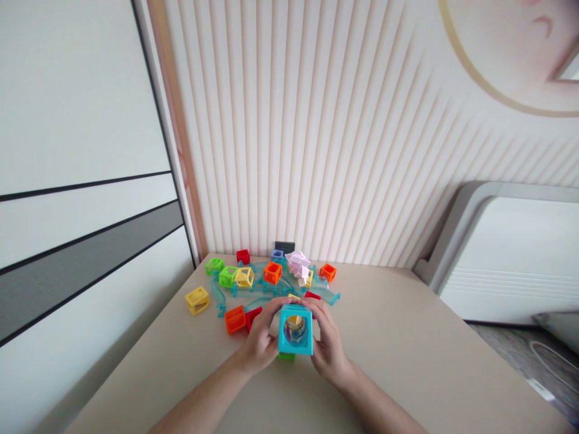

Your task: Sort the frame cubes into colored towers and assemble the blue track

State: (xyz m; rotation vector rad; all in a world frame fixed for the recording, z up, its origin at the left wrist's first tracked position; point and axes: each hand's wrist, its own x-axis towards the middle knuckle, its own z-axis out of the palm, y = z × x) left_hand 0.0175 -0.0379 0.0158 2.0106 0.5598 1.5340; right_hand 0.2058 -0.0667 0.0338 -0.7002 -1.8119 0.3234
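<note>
Between both hands I hold a light-blue toy block (282, 349) with a round opening in the face toward me. My left hand (262, 343) grips its left side, and my right hand (328, 346) is closed on the right side. Through the hole some yellow shows. Part of a green block (286, 357) peeks out just below. Close to my left hand lie an orange block (235, 320) and a red block (252, 316), the latter partly covered by the fingers. Another red piece (312, 295) shows just beyond my right fingers.
Clear blue curved track pieces (219, 295) spread over the back of the table (384, 319), among green, yellow, orange and red blocks. A pale pink faceted object (298, 266) stands there too. Behind is a ribbed wall (294, 150); a white cabinet (81, 108) rises at left.
</note>
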